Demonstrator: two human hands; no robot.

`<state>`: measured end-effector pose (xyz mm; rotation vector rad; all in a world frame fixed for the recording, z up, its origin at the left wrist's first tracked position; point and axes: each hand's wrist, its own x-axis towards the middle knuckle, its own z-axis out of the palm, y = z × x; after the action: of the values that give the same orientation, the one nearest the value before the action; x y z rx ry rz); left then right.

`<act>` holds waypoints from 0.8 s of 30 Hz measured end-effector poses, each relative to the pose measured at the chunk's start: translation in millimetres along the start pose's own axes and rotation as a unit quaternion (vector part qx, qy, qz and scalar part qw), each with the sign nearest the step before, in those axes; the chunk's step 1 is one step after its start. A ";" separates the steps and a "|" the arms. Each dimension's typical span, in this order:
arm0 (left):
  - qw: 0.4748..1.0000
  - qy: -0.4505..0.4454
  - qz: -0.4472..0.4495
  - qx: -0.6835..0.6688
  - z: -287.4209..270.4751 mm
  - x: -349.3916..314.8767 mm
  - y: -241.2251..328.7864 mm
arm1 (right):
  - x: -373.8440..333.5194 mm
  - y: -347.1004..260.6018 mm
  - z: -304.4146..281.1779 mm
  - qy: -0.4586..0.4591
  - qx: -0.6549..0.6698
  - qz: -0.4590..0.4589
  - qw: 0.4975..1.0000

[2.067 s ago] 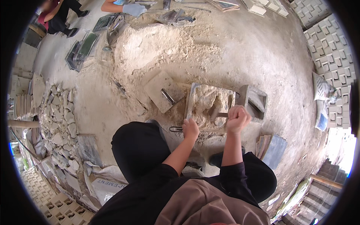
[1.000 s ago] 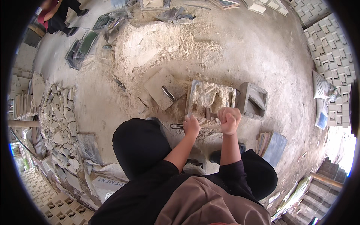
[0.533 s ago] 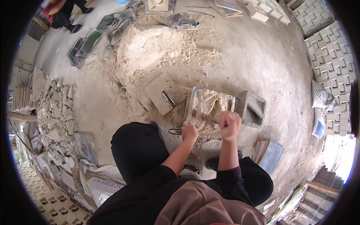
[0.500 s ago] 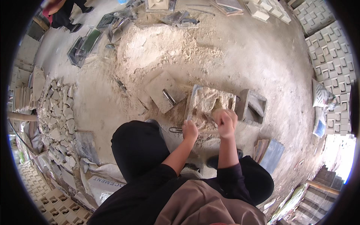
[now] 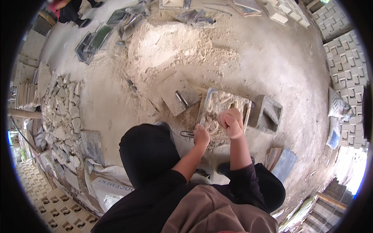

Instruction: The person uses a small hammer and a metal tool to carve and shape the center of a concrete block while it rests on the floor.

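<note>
A square mold with raised walls lies on the floor in front of me, filled with pale, crumbly, damp-looking mix. My left hand is closed around its near left corner, beside a bent wire loop handle. Over the mix, near the right side of the mold, my right hand makes a fist, knuckles down; whether anything is inside it is hidden. Left of the mold lies a dusty square plate with a shiny metal cylinder handle on it.
A grey open box-shaped mold adjoins on the right. Beyond spreads a heap of pale powder. Broken pieces pile up at the left, and thin boards lie near my right knee. Patterned blocks are stacked far right. Another person is far left.
My right fist has shifted slightly over the mix, which looks more pressed down near it. The left hand keeps its hold on the corner. The whole view has shifted a little.
</note>
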<state>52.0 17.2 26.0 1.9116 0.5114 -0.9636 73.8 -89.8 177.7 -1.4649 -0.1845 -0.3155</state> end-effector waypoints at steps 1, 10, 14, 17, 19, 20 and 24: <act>0.999 -0.013 -0.019 -0.023 3.0 -2.5 4.9 | 2.0 6.6 -11.5 -0.012 -0.007 0.006 1.000; 0.998 0.026 0.021 -0.047 4.0 -13.1 3.8 | 13.9 -11.4 -18.4 0.010 0.058 0.103 0.993; 0.973 0.061 0.159 0.153 11.7 21.7 -33.0 | 19.4 -19.5 -9.3 -0.071 0.065 0.005 0.995; 0.997 -0.025 0.067 0.007 0.9 -17.0 4.9 | 9.4 -12.8 -32.8 -0.046 0.061 0.078 0.994; 0.996 -0.042 0.025 -0.069 -7.4 -16.8 16.7 | 17.1 -17.1 -33.3 -0.029 0.068 0.096 0.993; 0.996 -0.040 0.033 -0.073 -8.0 -16.4 15.1 | 14.4 -18.5 -32.1 -0.039 0.057 0.079 0.994; 0.995 0.013 0.101 -0.012 6.0 11.2 -18.2 | 2.7 -7.6 -29.6 -0.007 0.057 0.064 0.996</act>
<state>44.0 20.8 5.5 1.9142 0.3355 -0.7984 71.9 -120.0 182.7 -1.3594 -0.1166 -0.1884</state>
